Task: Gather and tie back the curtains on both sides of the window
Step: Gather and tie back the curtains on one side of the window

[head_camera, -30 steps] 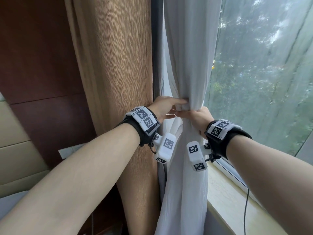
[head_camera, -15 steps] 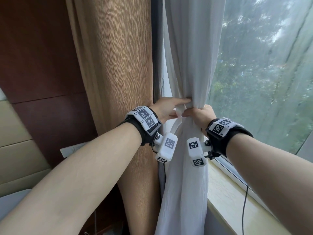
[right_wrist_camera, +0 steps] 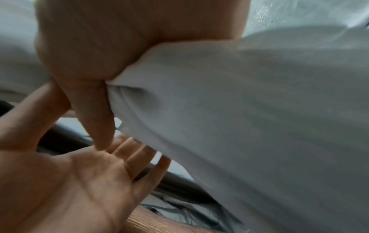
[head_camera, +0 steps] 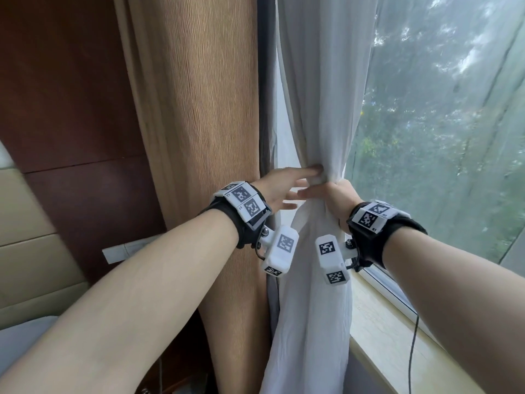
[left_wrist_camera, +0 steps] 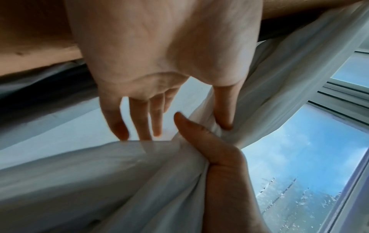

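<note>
A white sheer curtain [head_camera: 318, 109] hangs beside the window, pulled into a bunch at waist height. My right hand [head_camera: 333, 199] grips that bunch in a fist, its thumb lying along the fabric [right_wrist_camera: 89, 82]. My left hand [head_camera: 298, 189] is just left of it, fingers [left_wrist_camera: 139, 126] straight and spread in the air. Only the left thumb [left_wrist_camera: 224, 116] presses into the fabric above the right fist. The left palm [right_wrist_camera: 69, 181] faces the bunch. A brown textured curtain [head_camera: 199, 137] hangs loose to the left. No tie-back is in view.
The window glass [head_camera: 440, 137] fills the right, with a pale sill [head_camera: 383, 336] below it and a thin black cable [head_camera: 413, 351] hanging over the sill. Dark wood wall panels [head_camera: 56, 109] and a beige padded panel [head_camera: 28, 251] lie at the left.
My left hand's fingers have opened and spread away from the bunch, leaving only the thumb on it. The right hand keeps its grip in about the same spot.
</note>
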`<state>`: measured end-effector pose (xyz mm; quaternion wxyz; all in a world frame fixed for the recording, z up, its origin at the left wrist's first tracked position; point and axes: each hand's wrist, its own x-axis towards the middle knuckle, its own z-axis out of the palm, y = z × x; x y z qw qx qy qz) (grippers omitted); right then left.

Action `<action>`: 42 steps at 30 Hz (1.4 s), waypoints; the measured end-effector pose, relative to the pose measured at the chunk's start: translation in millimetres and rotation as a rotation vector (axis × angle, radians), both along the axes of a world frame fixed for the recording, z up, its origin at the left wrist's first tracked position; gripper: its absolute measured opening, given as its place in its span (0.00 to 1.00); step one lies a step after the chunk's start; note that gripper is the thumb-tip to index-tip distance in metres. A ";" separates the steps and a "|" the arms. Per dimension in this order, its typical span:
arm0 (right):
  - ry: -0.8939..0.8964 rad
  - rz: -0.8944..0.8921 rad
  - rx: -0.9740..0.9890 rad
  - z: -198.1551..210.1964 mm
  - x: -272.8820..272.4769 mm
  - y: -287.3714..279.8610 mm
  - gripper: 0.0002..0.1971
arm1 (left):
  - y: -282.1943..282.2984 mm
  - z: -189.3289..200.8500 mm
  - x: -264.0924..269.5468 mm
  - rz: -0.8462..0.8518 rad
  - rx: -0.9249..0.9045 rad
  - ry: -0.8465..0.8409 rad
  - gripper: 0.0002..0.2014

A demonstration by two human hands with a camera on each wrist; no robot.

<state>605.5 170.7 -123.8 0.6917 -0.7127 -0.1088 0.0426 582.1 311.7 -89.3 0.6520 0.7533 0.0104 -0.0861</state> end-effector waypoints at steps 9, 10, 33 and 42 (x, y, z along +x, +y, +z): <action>0.046 -0.112 -0.003 -2.0 9.7 3.3 0.22 | -2.9 8.7 0.7 0.165 0.156 -0.134 0.07; 0.046 -0.121 -0.011 -2.7 10.7 4.2 0.21 | -3.1 10.3 0.3 0.201 0.178 -0.153 0.07; 0.006 -0.075 0.031 -2.5 5.9 -4.2 0.13 | 2.1 10.1 -10.2 0.153 0.073 -0.216 0.12; 0.023 -0.034 0.002 -1.5 2.4 -6.6 0.07 | -2.7 10.2 -13.8 0.122 0.092 -0.078 0.57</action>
